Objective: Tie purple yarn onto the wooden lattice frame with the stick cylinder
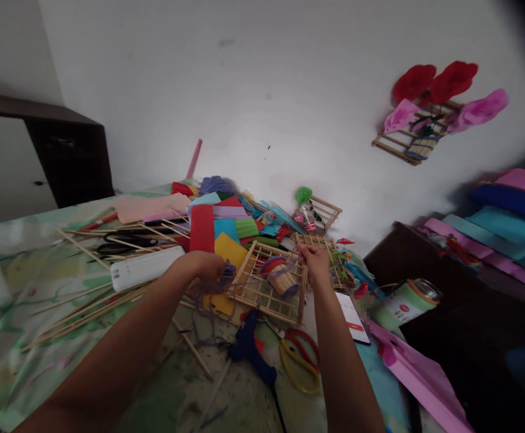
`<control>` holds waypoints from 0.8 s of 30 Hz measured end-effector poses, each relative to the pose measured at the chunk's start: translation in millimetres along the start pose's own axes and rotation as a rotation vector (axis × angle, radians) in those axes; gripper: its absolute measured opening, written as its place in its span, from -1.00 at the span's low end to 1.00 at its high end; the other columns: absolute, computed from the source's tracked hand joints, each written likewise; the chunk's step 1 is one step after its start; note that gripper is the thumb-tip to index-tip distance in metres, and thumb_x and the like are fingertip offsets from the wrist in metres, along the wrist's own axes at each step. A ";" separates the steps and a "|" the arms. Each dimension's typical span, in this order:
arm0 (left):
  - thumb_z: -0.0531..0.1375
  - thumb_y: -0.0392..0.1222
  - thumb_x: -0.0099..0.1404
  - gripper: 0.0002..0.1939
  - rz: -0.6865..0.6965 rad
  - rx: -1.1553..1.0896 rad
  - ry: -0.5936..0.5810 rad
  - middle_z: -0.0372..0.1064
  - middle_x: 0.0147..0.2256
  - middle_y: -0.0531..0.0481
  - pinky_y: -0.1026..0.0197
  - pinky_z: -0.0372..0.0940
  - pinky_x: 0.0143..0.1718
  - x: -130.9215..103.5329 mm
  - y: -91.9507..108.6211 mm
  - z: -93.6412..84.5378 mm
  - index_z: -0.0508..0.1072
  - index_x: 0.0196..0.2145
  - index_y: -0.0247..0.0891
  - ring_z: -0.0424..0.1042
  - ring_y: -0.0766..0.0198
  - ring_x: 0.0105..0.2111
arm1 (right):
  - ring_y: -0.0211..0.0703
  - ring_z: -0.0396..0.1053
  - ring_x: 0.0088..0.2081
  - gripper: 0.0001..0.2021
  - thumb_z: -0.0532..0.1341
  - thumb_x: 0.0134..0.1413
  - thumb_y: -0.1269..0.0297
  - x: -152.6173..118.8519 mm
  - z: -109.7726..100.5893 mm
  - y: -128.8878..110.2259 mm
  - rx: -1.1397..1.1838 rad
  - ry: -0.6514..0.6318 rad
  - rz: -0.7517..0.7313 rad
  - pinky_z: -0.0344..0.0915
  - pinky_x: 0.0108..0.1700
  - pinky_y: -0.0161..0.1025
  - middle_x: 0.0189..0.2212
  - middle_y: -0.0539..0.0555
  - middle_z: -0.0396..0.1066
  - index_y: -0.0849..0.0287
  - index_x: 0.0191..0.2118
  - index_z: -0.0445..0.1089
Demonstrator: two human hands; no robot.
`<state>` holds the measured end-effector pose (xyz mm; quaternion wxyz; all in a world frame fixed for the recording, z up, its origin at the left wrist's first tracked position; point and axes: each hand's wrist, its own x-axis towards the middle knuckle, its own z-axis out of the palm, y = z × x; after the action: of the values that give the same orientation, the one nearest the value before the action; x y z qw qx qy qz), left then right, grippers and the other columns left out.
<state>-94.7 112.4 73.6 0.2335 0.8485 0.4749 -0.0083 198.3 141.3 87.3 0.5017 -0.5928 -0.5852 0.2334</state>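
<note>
Both bare hands were positioned over a green-patterned table covering [172, 385], on either side of a small stick cup [282, 279], which lay tilted on a lattice frame [304, 296] of thin sticks. The left hand [205, 266], its fingers curled closed, gripped a bundle of purple yarn [230, 269] at the frame's left side; the right hand [317, 264], at the right side, pinched a strand between thumb and fingertips. The strand ran between the hands past the cup, whose wide red end and narrower base were both edged in purple. In front of the frame lay a blue glue gun [249, 349], with scissors [284, 345] beside it. A white power strip [147, 269] lay near the left forearm; a phone [353, 319] lay right of the right forearm, near a green jar [402, 305]. Coloured sheets [202, 228] were heaped behind the left hand.
</note>
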 end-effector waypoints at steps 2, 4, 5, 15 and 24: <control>0.25 -0.26 -0.02 -0.80 0.045 -0.002 0.058 0.49 -0.41 -0.10 0.31 0.24 -0.39 -8.4 7.2 -7.4 0.54 -0.37 -0.32 0.40 0.22 -0.44 | -0.29 0.21 -0.59 -0.66 0.21 -0.07 0.03 -22.3 -5.0 -17.8 0.063 -0.045 -0.040 0.19 -0.52 -0.31 -0.58 0.04 0.42 0.28 -0.45 0.47; 0.19 -0.16 0.13 -0.65 0.156 -0.070 0.208 0.47 -0.17 -0.14 0.30 0.24 -0.27 -16.2 24.0 -12.9 0.47 -0.12 -0.29 0.42 0.20 -0.28 | -0.28 0.22 -0.57 -0.67 0.24 -0.10 0.03 -48.5 -6.9 -37.5 0.106 -0.108 -0.073 0.19 -0.50 -0.31 -0.54 0.05 0.44 0.25 -0.41 0.49; 0.16 -0.13 0.19 -0.61 0.214 -0.138 0.290 0.43 -0.10 -0.16 0.29 0.24 -0.23 -19.3 35.2 -14.4 0.42 -0.03 -0.29 0.41 0.20 -0.24 | -0.29 0.22 -0.56 -0.68 0.25 -0.10 0.03 -61.6 -6.9 -47.1 0.128 -0.153 -0.090 0.18 -0.50 -0.32 -0.55 0.03 0.43 0.24 -0.41 0.50; 0.12 -0.23 0.23 -0.84 0.496 -0.443 0.359 0.35 -0.50 0.06 0.39 0.12 -0.49 -35.2 100.2 -6.6 0.48 -0.39 -0.33 0.29 0.39 -0.50 | -0.28 0.25 -0.49 -0.79 0.20 0.04 0.18 -124.8 -13.7 -73.2 0.132 -0.359 -0.184 0.15 -0.42 -0.35 -0.56 -0.01 0.39 0.19 -0.44 0.48; 0.18 -0.15 0.21 -0.70 0.581 -0.803 0.300 0.38 -0.19 -0.06 0.30 0.24 -0.30 -38.7 109.0 2.2 0.31 -0.10 -0.25 0.36 0.27 -0.23 | -0.19 0.34 -0.44 -0.80 0.18 0.04 0.22 -132.9 -28.1 -76.6 0.064 -0.262 -0.202 0.22 -0.38 -0.30 -0.51 0.04 0.46 0.20 -0.37 0.51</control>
<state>-27.2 32.6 123.1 0.4625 0.7807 0.2140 0.3616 160.0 -5.5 123.5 0.4606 -0.4793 -0.6944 0.2757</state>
